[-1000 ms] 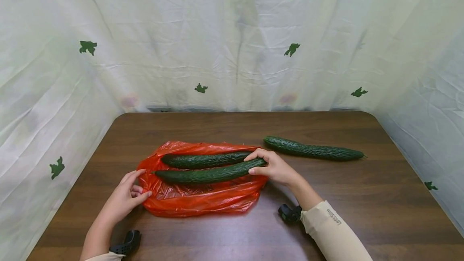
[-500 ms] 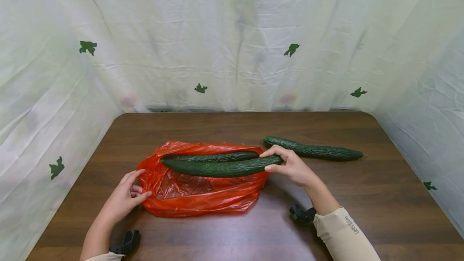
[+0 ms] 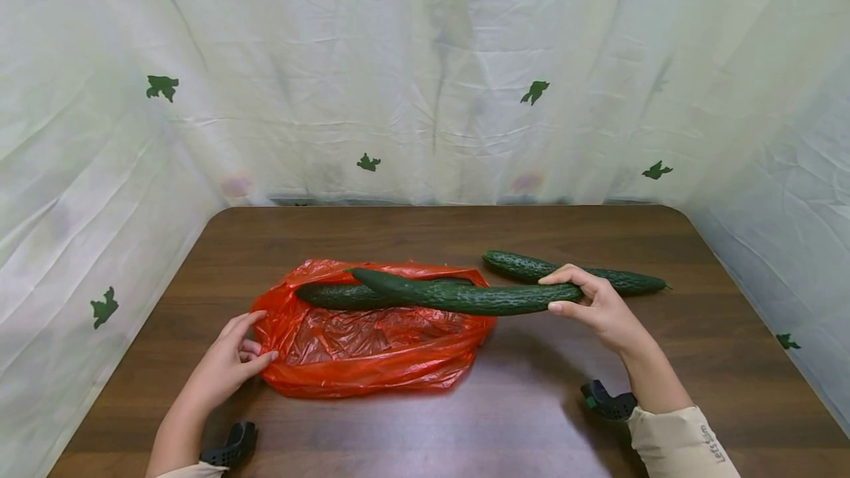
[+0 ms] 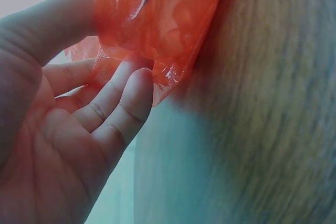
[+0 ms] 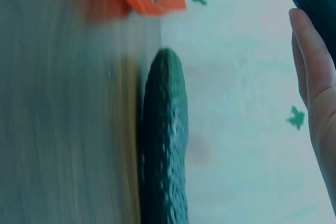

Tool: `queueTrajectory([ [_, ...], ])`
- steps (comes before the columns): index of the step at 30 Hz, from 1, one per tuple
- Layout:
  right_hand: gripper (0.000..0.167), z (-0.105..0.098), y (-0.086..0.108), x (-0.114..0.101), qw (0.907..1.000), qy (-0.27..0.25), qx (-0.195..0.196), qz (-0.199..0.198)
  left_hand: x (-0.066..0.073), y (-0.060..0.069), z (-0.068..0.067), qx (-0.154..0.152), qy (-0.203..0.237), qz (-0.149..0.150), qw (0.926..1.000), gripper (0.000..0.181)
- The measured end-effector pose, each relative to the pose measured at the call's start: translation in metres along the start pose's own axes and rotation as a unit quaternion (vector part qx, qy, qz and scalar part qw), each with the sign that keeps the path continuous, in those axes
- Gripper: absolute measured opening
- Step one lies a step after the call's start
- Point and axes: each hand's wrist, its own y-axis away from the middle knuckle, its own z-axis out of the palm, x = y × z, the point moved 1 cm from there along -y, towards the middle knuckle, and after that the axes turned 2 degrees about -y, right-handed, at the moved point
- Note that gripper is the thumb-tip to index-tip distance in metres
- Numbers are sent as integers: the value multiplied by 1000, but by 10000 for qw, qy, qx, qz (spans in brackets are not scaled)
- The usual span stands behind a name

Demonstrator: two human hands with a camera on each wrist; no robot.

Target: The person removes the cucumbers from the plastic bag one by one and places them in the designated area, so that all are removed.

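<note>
My right hand (image 3: 603,310) grips one end of a long dark green cucumber (image 3: 474,299), held above the table. Its other end reaches left over an open red plastic bag (image 3: 352,380). A second cucumber (image 3: 335,296) lies inside the bag along the far side, partly hidden by the held one. My left hand (image 3: 222,369) holds the bag's left edge; in the left wrist view the red film (image 4: 157,19) passes between thumb and fingers. On the table behind the right hand lies a third cucumber (image 3: 631,281), large in the right wrist view too.
The brown wooden table (image 3: 425,434) has rounded far corners. A pale curtain (image 3: 425,94) with green leaf shapes surrounds it at the back and sides. Black wrist devices (image 3: 607,400) are worn at both wrists.
My right hand has lifted the nearer cucumber from the bag and carried it rightward. The left hand stays at the bag's edge, and the other two cucumbers lie where they were.
</note>
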Motion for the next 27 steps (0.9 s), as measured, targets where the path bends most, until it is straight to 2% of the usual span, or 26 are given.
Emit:
queueTrajectory([
  [10, 33, -31, 36, -5, 9950, 665, 662, 330, -3, -1, 0, 9, 71, 5, 10000, 69],
  [21, 35, -56, 71, -9, 9871, 975, 1171, 498, -2, -1, 1, -26, 104, -14, 9999, 69],
  [27, 36, -67, 89, -10, 9848, 928, 1346, 588, -1, -2, 1, -60, 144, -73, 9999, 69],
])
